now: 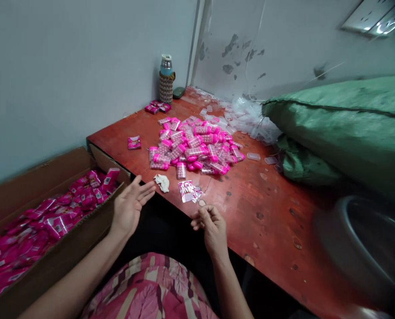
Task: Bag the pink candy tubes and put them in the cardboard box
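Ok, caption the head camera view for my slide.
Left hand open, right hand curled by a pink packet at the table edge; pink bottles heaped beyond.

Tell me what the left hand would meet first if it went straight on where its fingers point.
Probably the crumpled white scrap at the near edge of the table: the open left hand points its fingers at it. The pink bottle pile lies farther on. Depth is unclear; the hand might pass above.

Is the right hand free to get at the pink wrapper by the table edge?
Probably yes: the right hand is just short of the pink wrapper, with nothing between them; the bottle pile lies beyond.
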